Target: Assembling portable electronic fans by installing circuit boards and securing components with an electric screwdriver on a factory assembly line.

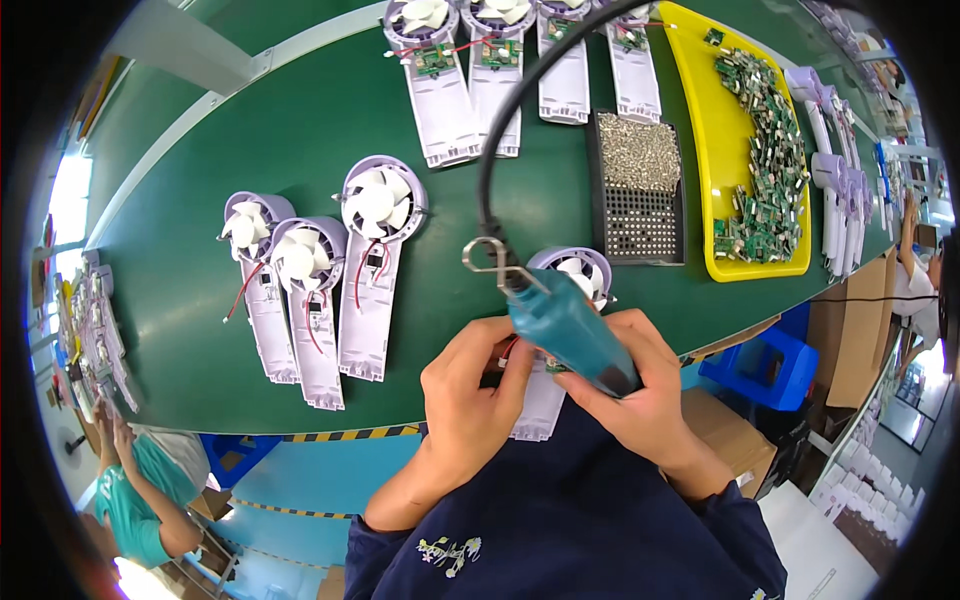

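Observation:
My right hand [645,390] is wrapped round a teal electric screwdriver [568,330], whose hook and black cord are at its top. The screwdriver tilts over a lilac handheld-fan half-shell [540,415] at the table's near edge. White fan blades [578,270] show in the shell's round end behind the tool. My left hand [472,395] is closed at the shell's left side, thumb and fingers gripping it beside a short red wire. A bit of green circuit board shows between my hands. The screwdriver's tip and most of the shell's inside are hidden by my hands and the tool.
Several fan half-shells with red wires lie left [370,270], and several with circuit boards lie at the back [440,100]. A black screw tray [645,225] and a yellow tray [712,190] of circuit boards stand right. The cord [487,165] hangs overhead. Co-workers sit at both sides.

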A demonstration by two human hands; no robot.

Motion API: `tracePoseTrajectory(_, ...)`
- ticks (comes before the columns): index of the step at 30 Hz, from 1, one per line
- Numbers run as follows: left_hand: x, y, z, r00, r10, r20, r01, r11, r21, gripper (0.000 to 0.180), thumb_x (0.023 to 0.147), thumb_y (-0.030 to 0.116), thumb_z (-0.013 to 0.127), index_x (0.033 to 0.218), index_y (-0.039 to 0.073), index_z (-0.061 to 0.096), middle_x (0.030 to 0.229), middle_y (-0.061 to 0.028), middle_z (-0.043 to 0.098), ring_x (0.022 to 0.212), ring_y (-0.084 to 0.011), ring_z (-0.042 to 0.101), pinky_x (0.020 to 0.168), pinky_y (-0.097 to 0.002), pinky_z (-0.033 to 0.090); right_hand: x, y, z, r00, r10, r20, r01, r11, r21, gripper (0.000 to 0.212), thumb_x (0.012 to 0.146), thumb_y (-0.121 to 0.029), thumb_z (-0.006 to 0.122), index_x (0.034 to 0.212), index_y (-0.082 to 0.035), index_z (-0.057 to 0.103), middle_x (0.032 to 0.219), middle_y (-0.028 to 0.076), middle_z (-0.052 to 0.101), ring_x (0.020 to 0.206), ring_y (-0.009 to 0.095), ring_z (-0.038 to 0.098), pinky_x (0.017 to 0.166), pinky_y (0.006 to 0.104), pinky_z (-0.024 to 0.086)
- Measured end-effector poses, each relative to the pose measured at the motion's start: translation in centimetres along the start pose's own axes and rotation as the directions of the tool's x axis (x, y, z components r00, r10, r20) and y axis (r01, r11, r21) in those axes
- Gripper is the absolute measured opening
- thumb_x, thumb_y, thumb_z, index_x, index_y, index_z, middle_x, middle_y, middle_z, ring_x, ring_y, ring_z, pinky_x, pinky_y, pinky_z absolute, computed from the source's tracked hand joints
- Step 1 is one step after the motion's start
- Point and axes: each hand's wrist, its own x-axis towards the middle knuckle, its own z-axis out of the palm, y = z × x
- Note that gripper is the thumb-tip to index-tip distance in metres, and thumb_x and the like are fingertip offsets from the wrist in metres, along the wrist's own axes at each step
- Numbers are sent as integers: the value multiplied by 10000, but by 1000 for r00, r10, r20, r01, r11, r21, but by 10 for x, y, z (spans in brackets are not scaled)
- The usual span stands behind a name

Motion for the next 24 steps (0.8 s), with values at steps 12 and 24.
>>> tracePoseTrajectory(12, -3, 10, 8, 985, -161, 62, 167, 980, -105, 153, 844, -48, 667, 983, -19, 609, 896, -83, 656, 729, -148, 695, 601, -233, 548, -6, 4, 6, 950, 289, -115, -259, 940, 223, 274, 766, -89, 790, 967, 7, 630, 851, 71, 653, 751, 132, 614, 685, 269, 488)
tracePoseTrajectory(24, 3, 16, 3, 954, -248, 171, 273, 952, -142, 229, 852, -55, 658, 1047, -34, 540, 960, -88, 651, 839, -112, 651, 708, -226, 545, -2, 10, 7, 936, 343, -73, -304, 898, 317, 271, 779, -69, 774, 1001, 19, 646, 834, 57, 707, 740, 73, 636, 665, 242, 511)
